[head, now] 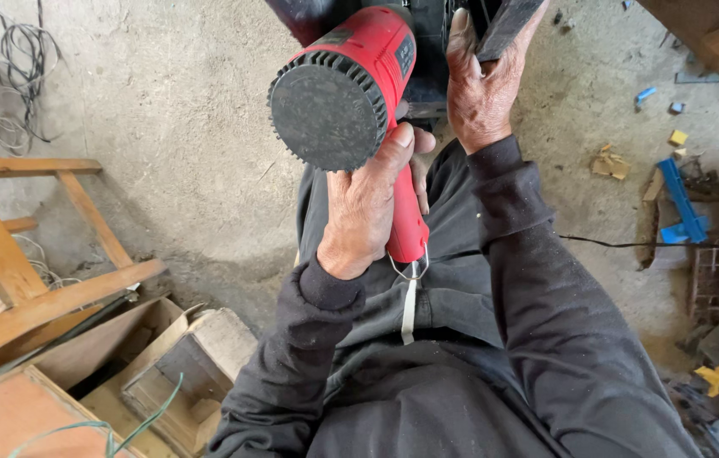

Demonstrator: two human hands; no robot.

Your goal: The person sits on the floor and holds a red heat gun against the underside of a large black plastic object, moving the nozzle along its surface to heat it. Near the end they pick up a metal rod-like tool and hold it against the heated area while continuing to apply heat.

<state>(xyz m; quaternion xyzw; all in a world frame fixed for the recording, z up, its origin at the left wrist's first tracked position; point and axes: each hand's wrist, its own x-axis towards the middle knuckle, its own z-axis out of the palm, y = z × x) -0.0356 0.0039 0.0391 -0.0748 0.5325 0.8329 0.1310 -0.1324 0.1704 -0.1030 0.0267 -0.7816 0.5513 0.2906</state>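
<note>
My left hand grips the handle of a red heat gun with a round black rear cap facing the camera. A metal ring and a pale strap hang from the handle's end. My right hand holds a dark flat piece at the top of the view, just right of the gun's barrel. The gun's nozzle is hidden behind its body. Both arms wear dark sleeves, and my dark trousers fill the lower middle.
A wooden frame and an open wooden box stand at the lower left. Loose wire lies at the top left. Blue and yellow scraps and a metal grid litter the concrete floor on the right.
</note>
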